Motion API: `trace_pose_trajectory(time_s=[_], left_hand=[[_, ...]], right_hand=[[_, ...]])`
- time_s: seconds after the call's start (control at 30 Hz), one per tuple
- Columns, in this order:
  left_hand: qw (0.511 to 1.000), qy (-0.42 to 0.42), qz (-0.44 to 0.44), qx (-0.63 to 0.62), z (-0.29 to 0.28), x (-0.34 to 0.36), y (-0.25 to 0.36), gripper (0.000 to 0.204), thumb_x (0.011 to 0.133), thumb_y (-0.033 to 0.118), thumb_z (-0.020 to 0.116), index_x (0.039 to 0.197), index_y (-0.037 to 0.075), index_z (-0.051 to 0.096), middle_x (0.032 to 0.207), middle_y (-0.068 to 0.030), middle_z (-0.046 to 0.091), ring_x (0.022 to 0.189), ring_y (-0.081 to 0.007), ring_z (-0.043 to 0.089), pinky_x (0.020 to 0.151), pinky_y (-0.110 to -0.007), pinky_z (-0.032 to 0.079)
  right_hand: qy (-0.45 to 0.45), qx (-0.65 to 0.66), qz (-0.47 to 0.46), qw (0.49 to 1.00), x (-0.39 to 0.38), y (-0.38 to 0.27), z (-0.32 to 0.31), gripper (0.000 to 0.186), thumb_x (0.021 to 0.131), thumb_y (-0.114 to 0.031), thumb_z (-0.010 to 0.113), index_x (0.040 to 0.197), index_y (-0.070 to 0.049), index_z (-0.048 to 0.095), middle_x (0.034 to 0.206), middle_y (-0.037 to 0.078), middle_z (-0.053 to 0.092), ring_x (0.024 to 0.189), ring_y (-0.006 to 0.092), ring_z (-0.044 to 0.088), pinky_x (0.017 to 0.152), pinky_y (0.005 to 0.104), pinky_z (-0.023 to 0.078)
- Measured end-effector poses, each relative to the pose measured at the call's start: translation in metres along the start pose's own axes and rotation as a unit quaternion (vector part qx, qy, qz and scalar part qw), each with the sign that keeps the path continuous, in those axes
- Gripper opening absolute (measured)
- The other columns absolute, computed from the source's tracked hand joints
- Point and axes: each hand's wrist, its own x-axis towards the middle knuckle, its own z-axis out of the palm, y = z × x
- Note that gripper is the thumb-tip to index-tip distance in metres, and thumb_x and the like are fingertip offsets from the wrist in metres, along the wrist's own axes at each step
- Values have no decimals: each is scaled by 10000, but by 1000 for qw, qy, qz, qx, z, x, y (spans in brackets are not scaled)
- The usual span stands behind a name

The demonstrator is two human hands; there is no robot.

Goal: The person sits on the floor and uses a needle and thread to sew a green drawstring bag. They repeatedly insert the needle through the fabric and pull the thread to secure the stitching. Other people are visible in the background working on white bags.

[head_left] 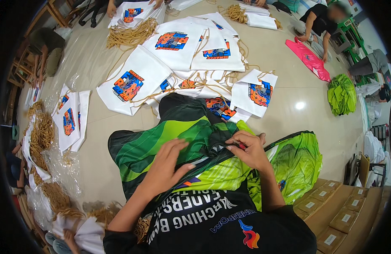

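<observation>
A glossy sports jersey [161,136] in dark green, lime and black lies spread over my lap. My left hand [163,167] hovers over or rests lightly on its front, fingers apart and holding nothing. At the jersey's dark trim, my right hand [251,150] is closed, with a small red-and-metal tool [241,145] between thumb and fingers; its exact kind is partly hidden. A bunched lime-green piece of cloth [293,163] spreads beside my right forearm.
White drawstring bags [172,44] with printed designs and tan cords are heaped ahead. More bags [69,120] and cord bundles [42,135] lie left. Lime cloth [342,94] is piled far right, near a person [318,25] with pink cloth [307,59]. Cardboard boxes [345,220] stand near right.
</observation>
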Motion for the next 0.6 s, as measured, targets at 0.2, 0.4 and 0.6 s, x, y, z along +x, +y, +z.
trace_pose_trajectory(time_s=[0.2,0.4,0.6], left_hand=[[997,50,53,-23,44,67,33,474,937,215,778,1331,5,620,1297,-197,640,1246,-384,588,1077,-462,464],[996,46,66,-33,64,76,27,203,931,132,756,1100,24,727,1043,-127,712,1039,-343,646,932,-441,496],[994,43,43,-96,63,79,29,126,960,99,725,1059,21,728,983,-123,709,948,-331,651,855,-413,507]], right_hand=[[12,76,-13,997,1,-7,-2,211,834,-55,843,1021,0,761,945,53,723,855,132,656,829,276,451],[49,40,-35,997,-2,3,-2,178,836,-58,846,980,-17,749,942,20,713,767,94,576,771,258,397],[55,136,-30,989,-1,12,3,150,931,-60,776,1044,13,709,1004,34,705,869,90,601,761,249,464]])
